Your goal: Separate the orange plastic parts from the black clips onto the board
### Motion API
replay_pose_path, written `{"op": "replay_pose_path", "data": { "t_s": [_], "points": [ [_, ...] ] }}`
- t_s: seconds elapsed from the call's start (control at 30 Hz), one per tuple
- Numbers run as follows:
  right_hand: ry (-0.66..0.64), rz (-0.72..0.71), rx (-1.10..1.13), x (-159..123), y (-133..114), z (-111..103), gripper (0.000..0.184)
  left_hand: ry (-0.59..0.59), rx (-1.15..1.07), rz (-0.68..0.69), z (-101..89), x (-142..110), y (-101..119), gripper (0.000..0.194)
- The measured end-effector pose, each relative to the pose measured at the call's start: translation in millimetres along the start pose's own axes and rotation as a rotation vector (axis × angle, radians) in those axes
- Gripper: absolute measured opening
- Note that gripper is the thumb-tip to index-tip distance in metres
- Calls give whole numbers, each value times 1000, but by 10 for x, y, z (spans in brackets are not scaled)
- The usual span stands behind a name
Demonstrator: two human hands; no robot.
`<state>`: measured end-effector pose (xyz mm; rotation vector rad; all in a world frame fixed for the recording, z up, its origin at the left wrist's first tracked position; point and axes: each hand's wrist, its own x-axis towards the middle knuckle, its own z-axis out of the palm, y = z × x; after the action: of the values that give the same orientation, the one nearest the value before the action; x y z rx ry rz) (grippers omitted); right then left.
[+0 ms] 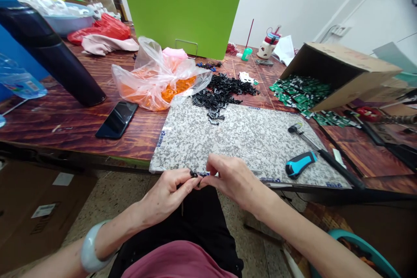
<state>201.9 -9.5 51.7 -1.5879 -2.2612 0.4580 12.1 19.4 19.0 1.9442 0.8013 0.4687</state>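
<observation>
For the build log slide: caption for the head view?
Both hands work a small black part at the slab's near edge, black parts heaped at its far side.

no text can be read with certainty. blue print repeats along the edges of the speckled slab (202, 143), too small and skewed to make out. the lower-left carton (22, 200) bears two white labels (43, 210) and dark lettering, all illegible. faint reddish print on the open box (355, 58) and the label on the clear bottle (19, 79) are blurred too.
</observation>
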Motion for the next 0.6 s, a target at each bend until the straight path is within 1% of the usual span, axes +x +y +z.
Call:
{"op": "replay_pose_path", "data": {
  "t_s": [0.07, 0.17, 0.27, 0.33, 0.47, 0.6],
  "points": [
    [13, 9, 66, 8, 76, 30, 31, -27, -42, -56, 2, -15, -13, 36],
    [83, 20, 237, -34, 186, 114, 34, -35, -186, -141, 10, -24, -23, 35],
    [164, 65, 360, -107, 228, 190, 35, 10, -312, -187, 15, -8, -21, 32],
    [189, 93, 405, -147, 223, 219, 35, 51, -351, -194, 18, 17, -23, 31],
    [176, 126, 515, -174, 196, 235, 32, 81, -350, -200, 14, 81, -29, 31],
    [152, 183, 626, -174, 123, 228, 29, 84, -252, -191, -4, 45, 10, 33]
  ]
}}
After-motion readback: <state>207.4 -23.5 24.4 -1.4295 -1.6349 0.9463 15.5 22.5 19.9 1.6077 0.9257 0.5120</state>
